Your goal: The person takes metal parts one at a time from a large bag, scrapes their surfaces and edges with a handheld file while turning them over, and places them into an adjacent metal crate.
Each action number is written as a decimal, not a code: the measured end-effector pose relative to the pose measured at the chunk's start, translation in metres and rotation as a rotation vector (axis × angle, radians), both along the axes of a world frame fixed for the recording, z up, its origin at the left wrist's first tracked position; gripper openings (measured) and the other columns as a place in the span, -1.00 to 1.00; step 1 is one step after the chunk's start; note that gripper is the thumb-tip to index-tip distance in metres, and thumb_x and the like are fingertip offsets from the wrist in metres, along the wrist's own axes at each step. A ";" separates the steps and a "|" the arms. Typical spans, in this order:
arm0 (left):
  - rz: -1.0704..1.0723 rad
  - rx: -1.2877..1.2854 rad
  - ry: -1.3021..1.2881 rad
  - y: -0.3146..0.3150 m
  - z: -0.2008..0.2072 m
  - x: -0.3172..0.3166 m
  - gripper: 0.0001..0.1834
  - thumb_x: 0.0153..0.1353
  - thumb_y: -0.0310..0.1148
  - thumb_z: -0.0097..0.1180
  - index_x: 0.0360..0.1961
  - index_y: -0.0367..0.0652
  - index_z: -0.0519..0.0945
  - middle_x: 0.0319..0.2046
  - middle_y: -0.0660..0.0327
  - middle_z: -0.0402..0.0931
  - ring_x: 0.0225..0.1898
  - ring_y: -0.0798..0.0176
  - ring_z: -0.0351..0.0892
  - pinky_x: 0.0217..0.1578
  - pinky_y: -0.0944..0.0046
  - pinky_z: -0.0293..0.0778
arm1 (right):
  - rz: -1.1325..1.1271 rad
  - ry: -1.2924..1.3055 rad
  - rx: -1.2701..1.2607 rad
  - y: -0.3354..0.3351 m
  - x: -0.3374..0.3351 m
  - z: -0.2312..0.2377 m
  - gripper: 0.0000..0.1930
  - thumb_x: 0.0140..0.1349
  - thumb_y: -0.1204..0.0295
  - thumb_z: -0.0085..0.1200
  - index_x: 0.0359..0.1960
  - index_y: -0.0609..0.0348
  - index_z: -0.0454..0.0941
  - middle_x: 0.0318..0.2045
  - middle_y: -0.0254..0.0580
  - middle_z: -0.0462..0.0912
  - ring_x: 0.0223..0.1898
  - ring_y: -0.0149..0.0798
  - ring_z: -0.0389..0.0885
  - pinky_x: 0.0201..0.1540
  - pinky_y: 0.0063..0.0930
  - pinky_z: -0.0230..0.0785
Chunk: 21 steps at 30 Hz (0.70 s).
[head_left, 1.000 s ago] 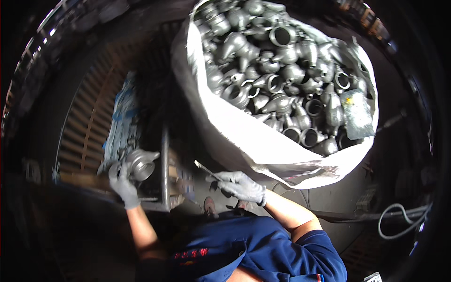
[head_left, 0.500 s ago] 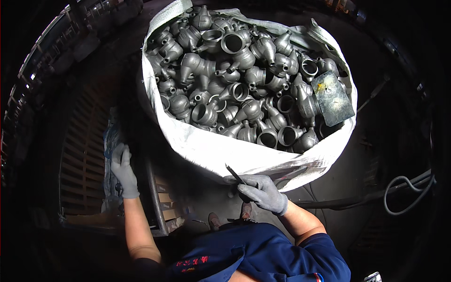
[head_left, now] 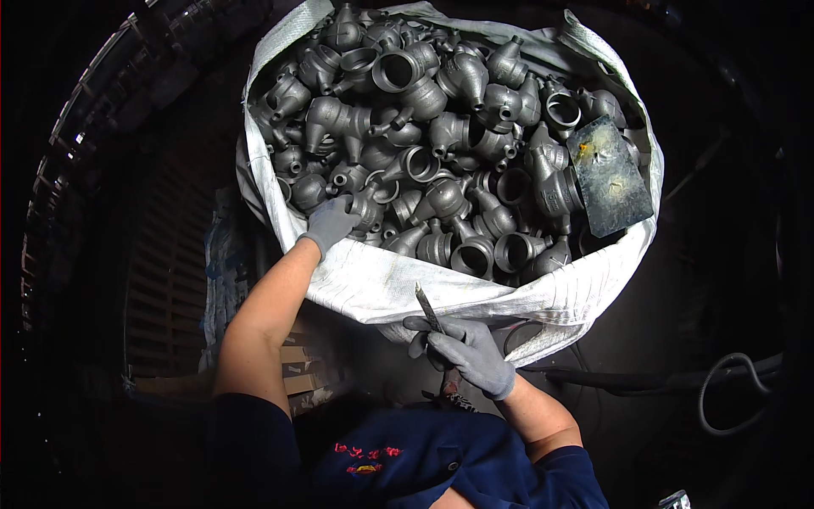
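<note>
My left hand [head_left: 332,222], in a grey glove, reaches over the near left rim of a large white woven bag [head_left: 373,276]. Its fingers close on the edge of a grey metal casting [head_left: 366,210] with a rounded body; the fingertips are partly hidden. More such castings [head_left: 443,200], with round open mouths and narrow spouts, fill the bag in a heap. Below the bag's near side, my gloved right hand [head_left: 471,352] is closed around a thin, dark, file-like tool [head_left: 428,310]. The tool's tip points up and away from me.
A flat grey plate [head_left: 609,176] with a yellow spot lies on the castings at the right. At the left stands a slatted crate [head_left: 165,288] with bluish sheeting [head_left: 222,271] beside it. A looped hose [head_left: 705,386] hangs at the right.
My left hand has moved from beside the crate up and right to a casting in the bag. My right hand still holds the tool below the bag. The view has shifted slightly.
</note>
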<state>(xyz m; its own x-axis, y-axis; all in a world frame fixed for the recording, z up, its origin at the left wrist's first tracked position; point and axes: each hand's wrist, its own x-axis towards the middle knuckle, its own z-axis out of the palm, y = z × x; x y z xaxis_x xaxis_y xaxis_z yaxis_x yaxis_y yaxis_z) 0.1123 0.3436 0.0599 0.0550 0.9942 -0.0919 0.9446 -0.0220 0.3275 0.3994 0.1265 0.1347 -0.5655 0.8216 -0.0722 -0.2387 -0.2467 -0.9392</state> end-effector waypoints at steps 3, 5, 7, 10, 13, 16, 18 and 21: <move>-0.003 -0.025 0.019 0.009 -0.015 -0.009 -0.46 0.02 -0.09 0.11 -0.01 -0.20 0.50 -0.01 -0.10 0.50 0.07 -0.10 0.44 0.08 0.05 0.33 | 0.001 -0.047 -0.030 0.004 0.003 -0.004 -0.66 0.37 0.45 -0.19 0.10 0.29 0.45 -0.33 -0.32 0.61 -0.51 -0.59 0.33 -0.45 -0.72 0.24; -0.009 -0.037 0.022 0.013 -0.018 -0.009 -0.49 0.01 -0.16 0.14 -0.03 -0.24 0.50 -0.03 -0.12 0.50 -0.01 -0.15 0.49 0.04 0.04 0.36 | -0.007 -0.023 -0.042 0.006 0.003 -0.010 -0.66 0.37 0.45 -0.19 0.11 0.29 0.44 -0.33 -0.32 0.61 -0.52 -0.59 0.34 -0.45 -0.72 0.25; -0.035 -0.011 -0.156 0.007 -0.014 -0.015 -0.56 0.06 -0.24 0.12 -0.05 -0.25 0.51 -0.05 -0.08 0.52 -0.04 -0.11 0.52 -0.01 0.08 0.40 | -0.015 -0.003 -0.050 0.006 0.004 -0.010 -0.66 0.37 0.45 -0.20 0.11 0.29 0.44 -0.33 -0.32 0.61 -0.52 -0.59 0.34 -0.45 -0.72 0.26; -0.023 0.081 -0.715 -0.009 -0.004 -0.016 -0.68 0.17 -0.38 0.07 -0.06 -0.27 0.51 -0.10 0.02 0.56 -0.09 0.02 0.57 -0.11 0.17 0.47 | 0.000 -0.028 -0.039 0.006 0.001 -0.005 -0.66 0.37 0.45 -0.20 0.12 0.29 0.44 -0.33 -0.31 0.62 -0.52 -0.59 0.35 -0.44 -0.72 0.28; 0.067 0.140 -1.308 -0.030 0.036 -0.013 -0.74 0.26 -0.45 -0.01 -0.03 -0.25 0.49 -0.13 0.09 0.56 -0.14 0.16 0.58 -0.17 0.21 0.52 | 0.025 0.004 -0.044 0.006 -0.009 0.001 -0.66 0.37 0.45 -0.19 0.12 0.29 0.43 -0.32 -0.31 0.62 -0.53 -0.60 0.35 -0.44 -0.72 0.29; 0.089 0.115 -1.828 -0.070 0.099 -0.010 -0.70 0.30 -0.46 -0.07 0.06 -0.22 0.42 -0.08 0.06 0.52 -0.16 0.17 0.58 -0.14 0.10 0.55 | 0.086 -0.024 -0.052 -0.002 -0.025 0.023 -0.65 0.36 0.46 -0.14 0.14 0.29 0.41 -0.28 -0.32 0.62 -0.50 -0.61 0.35 -0.43 -0.73 0.29; -0.147 0.094 -2.063 -0.112 0.134 -0.008 -0.63 0.30 -0.46 -0.13 0.13 -0.20 0.37 0.00 0.04 0.49 0.02 0.04 0.52 0.00 -0.05 0.51 | 0.021 -0.069 -0.047 -0.005 -0.042 0.034 -0.63 0.34 0.49 -0.11 0.16 0.30 0.39 -0.20 -0.33 0.62 -0.48 -0.64 0.34 -0.44 -0.76 0.28; 0.039 0.204 -2.060 -0.147 0.128 -0.038 -0.63 0.29 -0.46 -0.13 0.13 -0.16 0.41 0.03 0.05 0.49 0.06 0.05 0.50 0.04 -0.09 0.48 | 0.046 -0.065 0.005 0.000 -0.067 0.033 -0.55 0.31 0.52 -0.07 0.24 0.31 0.29 -0.06 -0.29 0.58 -0.26 -0.64 0.40 -0.24 -0.75 0.30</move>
<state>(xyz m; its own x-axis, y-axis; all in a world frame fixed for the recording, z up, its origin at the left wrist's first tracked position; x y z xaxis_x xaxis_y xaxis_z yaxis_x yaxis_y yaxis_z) 0.0739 0.1971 0.1875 -0.1060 0.9829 0.1506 -0.7207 -0.1803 0.6693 0.3328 0.1265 0.1673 -0.5970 0.7953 -0.1058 -0.1655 -0.2511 -0.9537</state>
